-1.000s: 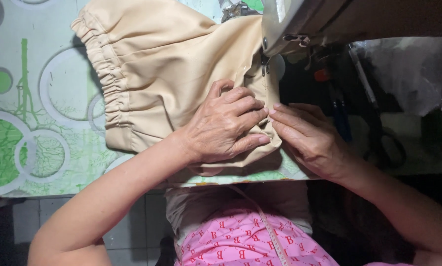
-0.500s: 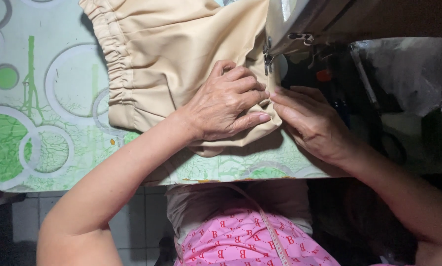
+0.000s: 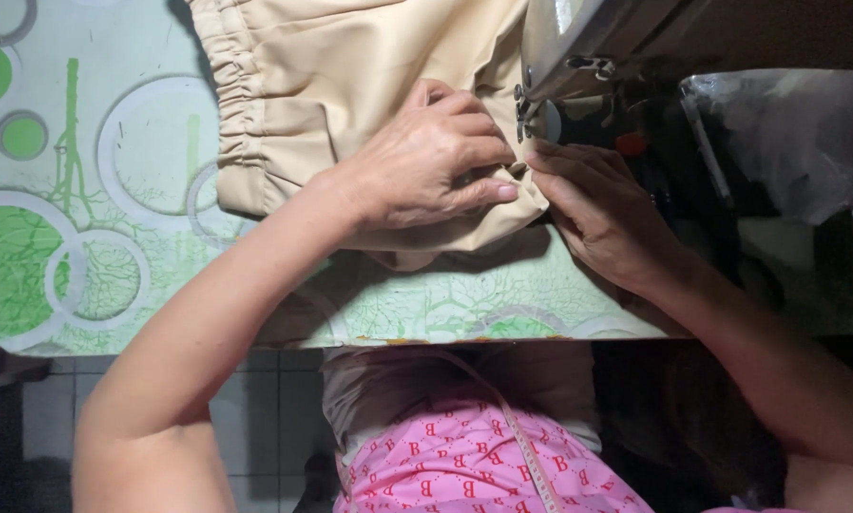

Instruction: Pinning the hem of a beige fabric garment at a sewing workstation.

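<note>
Beige cloth point(image 3: 350, 85) lies on the patterned counter point(image 3: 94, 190), far centre, its near edge pinned flat under left hand point(image 3: 426, 166) and right hand point(image 3: 602, 214), fingertips nearly touching, just beside the sewing machine point(image 3: 578, 47); no containers visible.

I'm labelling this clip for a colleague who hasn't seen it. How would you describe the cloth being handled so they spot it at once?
Find the table with its green-and-white circle pattern. On it, beside the sewing machine, lies the beige fabric under the left hand and right hand. It is plain, with a gathered elastic edge.
</note>
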